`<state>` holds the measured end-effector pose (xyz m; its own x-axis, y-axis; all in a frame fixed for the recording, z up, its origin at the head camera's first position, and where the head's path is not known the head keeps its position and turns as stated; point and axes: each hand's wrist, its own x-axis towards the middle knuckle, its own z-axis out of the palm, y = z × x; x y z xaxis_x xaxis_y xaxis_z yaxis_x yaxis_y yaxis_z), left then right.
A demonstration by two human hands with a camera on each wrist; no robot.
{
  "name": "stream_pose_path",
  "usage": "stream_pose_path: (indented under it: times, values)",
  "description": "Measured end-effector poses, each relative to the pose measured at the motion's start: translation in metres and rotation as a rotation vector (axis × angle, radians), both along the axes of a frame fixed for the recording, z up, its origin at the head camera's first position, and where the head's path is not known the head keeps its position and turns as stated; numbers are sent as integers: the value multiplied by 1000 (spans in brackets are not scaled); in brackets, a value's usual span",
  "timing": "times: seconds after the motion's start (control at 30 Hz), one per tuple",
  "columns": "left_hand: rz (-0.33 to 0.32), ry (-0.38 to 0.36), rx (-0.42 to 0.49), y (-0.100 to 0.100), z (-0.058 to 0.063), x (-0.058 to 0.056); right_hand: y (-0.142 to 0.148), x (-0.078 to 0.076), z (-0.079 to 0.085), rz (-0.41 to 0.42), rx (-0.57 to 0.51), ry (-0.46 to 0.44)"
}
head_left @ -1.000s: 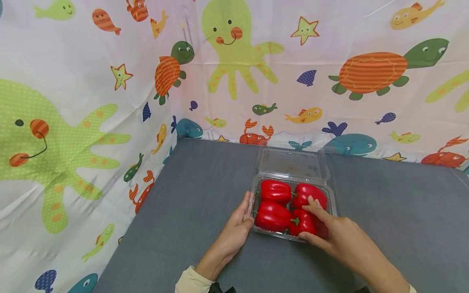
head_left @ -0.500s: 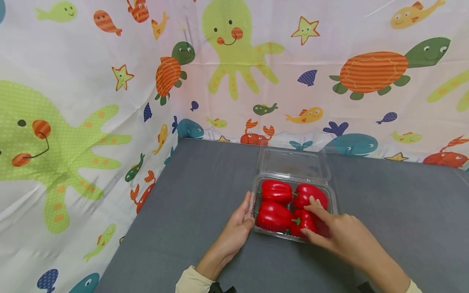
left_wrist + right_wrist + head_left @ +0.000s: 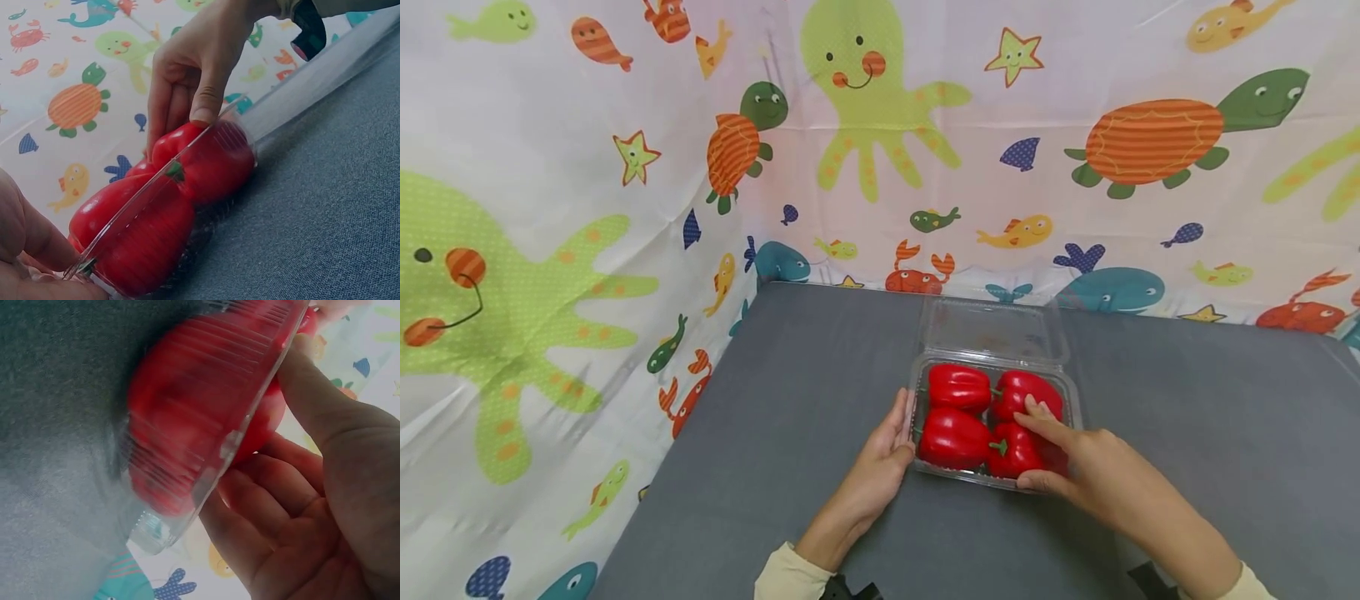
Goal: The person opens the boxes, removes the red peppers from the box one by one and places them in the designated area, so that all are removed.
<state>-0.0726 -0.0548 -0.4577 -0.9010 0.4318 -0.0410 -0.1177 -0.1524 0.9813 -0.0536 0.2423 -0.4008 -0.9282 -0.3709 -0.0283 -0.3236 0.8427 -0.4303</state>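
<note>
My left grip [image 3: 877,461] pinches a clear plastic hinged box [image 3: 1071,400] by its rim; my right grip [image 3: 1097,471] holds one glossy red bell pepper [image 3: 1018,454], best pressed lightly.

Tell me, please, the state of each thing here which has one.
Clear plastic rectangular container: open
Clear plastic lid: folded back
Four red bell peppers: packed in the container, two by two
White sheet with sea-animal print: hanging, creased
Left hand: holds the container's left edge
Right hand: grips the near right pepper

Grey tabletop [image 3: 760,400]; behind and left of it, a white backdrop [image 3: 940,33] with printed octopuses [image 3: 868,104], turtles [image 3: 1153,142], whales [image 3: 1112,290] and crabs [image 3: 913,282].
</note>
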Motion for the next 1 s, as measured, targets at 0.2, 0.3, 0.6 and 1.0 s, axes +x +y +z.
stream_pose_path:
  times: [0.2, 0.3, 0.6, 1.0]
  values:
    - [-8, 4, 6, -2, -1, 1, -5, -1, 1, 16, 70, 39]
    - [-8, 5, 8, -2, -1, 1, -7, -2, 0, 33, 82, 70]
    - [3, 6, 3, -2, -1, 0, -4, -5, -3, 62, 44, 113]
    - [-2, 4, 18, -1, -1, -1, 1, -6, -4, 66, 2, 107]
